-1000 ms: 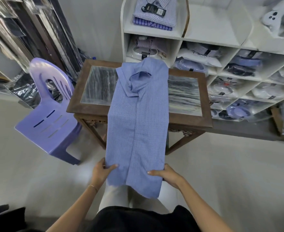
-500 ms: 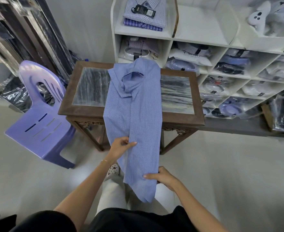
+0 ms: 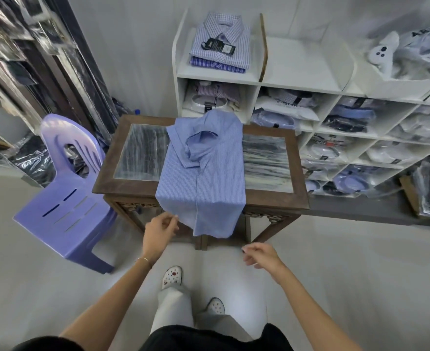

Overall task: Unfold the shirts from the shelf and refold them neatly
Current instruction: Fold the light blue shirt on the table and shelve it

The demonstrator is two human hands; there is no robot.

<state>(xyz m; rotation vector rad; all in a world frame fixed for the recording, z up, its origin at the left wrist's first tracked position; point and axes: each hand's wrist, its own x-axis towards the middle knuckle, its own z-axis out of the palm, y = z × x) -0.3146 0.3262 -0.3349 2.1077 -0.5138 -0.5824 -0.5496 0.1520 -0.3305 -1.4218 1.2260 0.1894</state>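
shirt (image 3: 203, 173) drapes over table (image 3: 272, 198) (shelf (image 3: 259, 79) behind)

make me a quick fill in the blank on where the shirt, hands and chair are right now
1. The blue shirt lies on the wooden table with its lower part hanging over the ____ edge.
2. The right hand holds ____.
3. The left hand is at the shirt's lower ____ corner.
4. The plastic chair is ____ in colour.

Missing words: front; nothing; left; purple

We stand on a pale floor (image 3: 348, 274) facing a wooden table (image 3: 272, 201), purple plastic chair (image 3: 64, 198) at its left, white cubby shelving (image 3: 257, 95) behind it.
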